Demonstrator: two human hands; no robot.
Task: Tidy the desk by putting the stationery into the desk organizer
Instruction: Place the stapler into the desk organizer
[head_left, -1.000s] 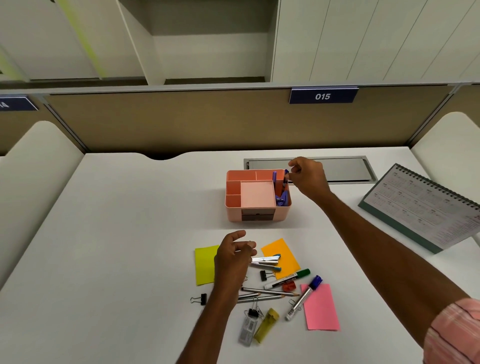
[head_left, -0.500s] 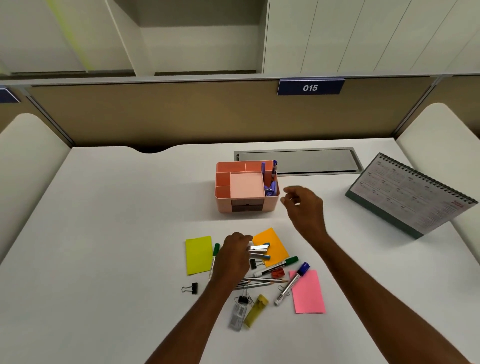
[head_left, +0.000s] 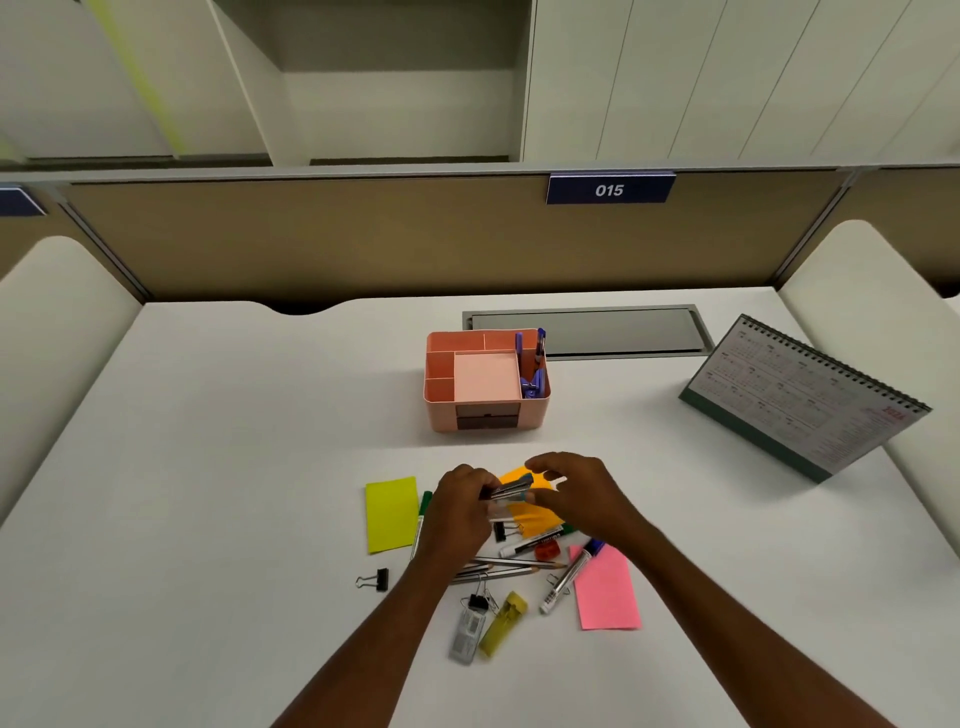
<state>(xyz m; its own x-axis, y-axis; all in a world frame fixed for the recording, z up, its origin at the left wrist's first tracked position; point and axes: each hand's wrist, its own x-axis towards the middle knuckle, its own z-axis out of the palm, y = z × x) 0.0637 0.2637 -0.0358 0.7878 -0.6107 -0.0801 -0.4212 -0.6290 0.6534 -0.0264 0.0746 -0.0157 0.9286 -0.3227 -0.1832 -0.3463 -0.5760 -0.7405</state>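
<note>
Gripping a bundle of pens (head_left: 511, 489), the left hand (head_left: 460, 506) is curled round it; the right hand (head_left: 576, 493) is held just beside, fingers relaxed. The barrels are judged light, stiff and slippery, best pinched mid-length. The organizer (head_left: 440, 413) stands beyond both hands.

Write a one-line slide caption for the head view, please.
Left hand grips pens over the desk, right hand close beside; the organizer stands behind.

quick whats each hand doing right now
left hand: grips a bundle of pens
right hand: fingers at the tips of the pens, cannot tell whether it grips them
</note>
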